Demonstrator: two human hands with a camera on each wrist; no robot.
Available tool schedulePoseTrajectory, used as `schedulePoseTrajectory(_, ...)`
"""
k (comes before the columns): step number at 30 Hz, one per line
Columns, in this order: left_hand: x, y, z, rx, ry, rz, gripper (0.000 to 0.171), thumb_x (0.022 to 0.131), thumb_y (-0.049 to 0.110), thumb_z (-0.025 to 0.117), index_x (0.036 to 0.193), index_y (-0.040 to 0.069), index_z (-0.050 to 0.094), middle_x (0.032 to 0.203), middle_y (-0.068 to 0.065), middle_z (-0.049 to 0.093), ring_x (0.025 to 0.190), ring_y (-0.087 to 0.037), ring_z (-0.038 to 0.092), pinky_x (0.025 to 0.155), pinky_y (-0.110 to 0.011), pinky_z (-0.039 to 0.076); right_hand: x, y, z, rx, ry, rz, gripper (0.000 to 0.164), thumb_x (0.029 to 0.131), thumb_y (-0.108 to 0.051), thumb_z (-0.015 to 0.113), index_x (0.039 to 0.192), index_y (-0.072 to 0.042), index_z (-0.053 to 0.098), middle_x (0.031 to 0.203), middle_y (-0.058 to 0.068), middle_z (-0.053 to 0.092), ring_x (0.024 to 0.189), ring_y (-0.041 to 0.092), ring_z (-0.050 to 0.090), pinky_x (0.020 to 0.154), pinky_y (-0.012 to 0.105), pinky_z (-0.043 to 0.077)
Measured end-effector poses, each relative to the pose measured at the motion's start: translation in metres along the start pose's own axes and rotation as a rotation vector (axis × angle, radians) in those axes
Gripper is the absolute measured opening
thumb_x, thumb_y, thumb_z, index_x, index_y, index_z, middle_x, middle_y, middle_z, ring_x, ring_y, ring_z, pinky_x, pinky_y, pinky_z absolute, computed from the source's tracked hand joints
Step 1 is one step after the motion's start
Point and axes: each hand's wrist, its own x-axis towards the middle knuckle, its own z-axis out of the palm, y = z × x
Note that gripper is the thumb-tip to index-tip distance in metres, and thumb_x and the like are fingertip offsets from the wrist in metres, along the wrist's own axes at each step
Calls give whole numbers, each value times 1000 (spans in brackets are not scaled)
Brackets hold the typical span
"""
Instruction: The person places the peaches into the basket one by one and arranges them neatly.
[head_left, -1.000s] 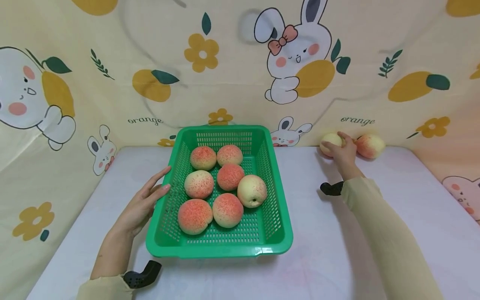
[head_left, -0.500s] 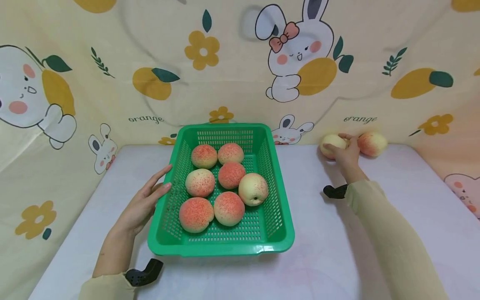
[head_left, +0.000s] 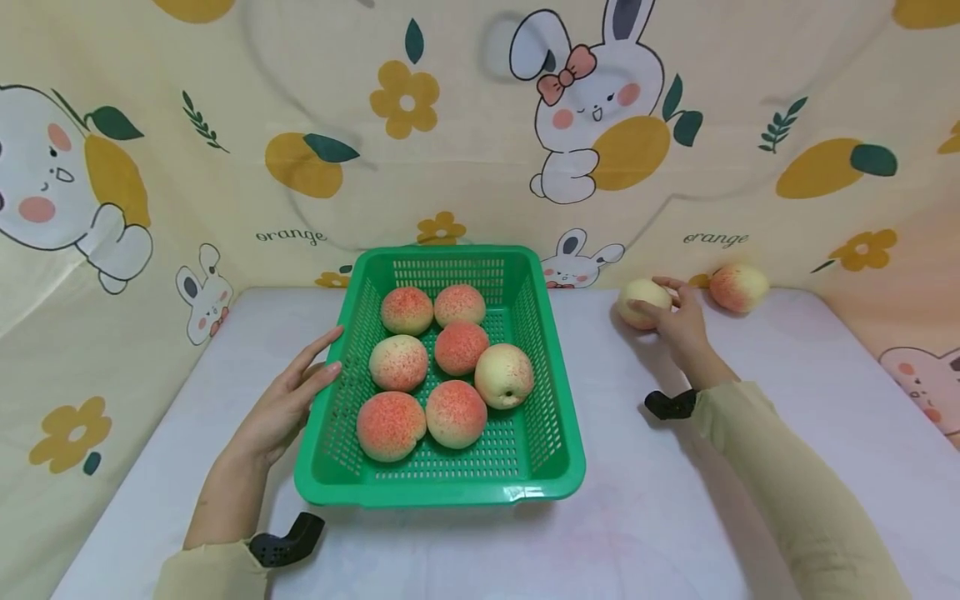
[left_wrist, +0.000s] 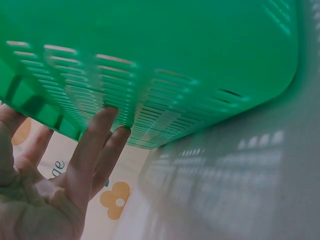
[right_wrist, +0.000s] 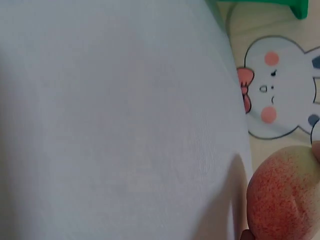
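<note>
My right hand (head_left: 682, 321) grips a pale yellow peach (head_left: 637, 302) near the back of the table, fingers behind it and thumb in front. In the right wrist view this peach (right_wrist: 282, 197) shows a red-flecked side, and only bits of fingertip are visible at its edges. A green plastic basket (head_left: 566, 408) with slotted walls holds several red and yellow peaches. My left hand (head_left: 281, 408) is at the basket's left side. In the left wrist view its fairly straight fingers (left_wrist: 95, 150) touch the slotted outer wall.
Another red-and-yellow peach (head_left: 738, 288) lies at the back right, against the printed cloth backdrop (head_left: 465, 167). A white cloth (head_left: 615, 500) covers the table. Black devices (head_left: 288, 542) are worn on both wrists.
My right hand has moved a little left and forward off the backdrop with the pale peach, away from the peach at the back right. The left hand and basket stay in place.
</note>
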Motion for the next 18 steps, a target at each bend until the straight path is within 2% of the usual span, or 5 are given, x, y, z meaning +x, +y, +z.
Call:
schedulePoseTrajectory(5, -1, 0, 0, 6, 2, 5, 58, 101, 33, 49, 152, 31, 23, 123, -1, 52, 97, -11, 66, 78, -33, 58, -10, -2, 2, -4, -24, -13, 67, 89, -24, 70, 145, -13, 34, 153, 15, 26, 135, 27, 28, 104, 33, 38)
schedulePoseTrajectory(9, -1, 0, 0, 6, 0, 3, 58, 101, 33, 49, 153, 31, 23, 123, -2, 52, 97, -12, 66, 78, -34, 58, -20, -4, 3, 2, -50, -20, 66, 88, -24, 71, 143, -13, 36, 151, 17, 27, 130, 26, 32, 93, 25, 40)
schedulePoseTrajectory(14, 0, -1, 0, 6, 0, 4, 58, 101, 33, 49, 153, 32, 22, 123, -2, 52, 97, -12, 67, 78, -34, 58, -32, -4, 2, 39, -86, -31, 57, 87, -25, 72, 135, -20, 42, 148, 16, 29, 116, 18, 38, 78, 15, 44)
schedulePoseTrajectory(18, 0, -1, 0, 13, 2, 7, 58, 101, 34, 49, 152, 32, 23, 123, -2, 51, 97, -12, 66, 78, -34, 58, -41, -5, 0, 73, -113, -65, 48, 87, -23, 72, 128, -26, 46, 139, 12, 33, 104, 11, 39, 72, 12, 48)
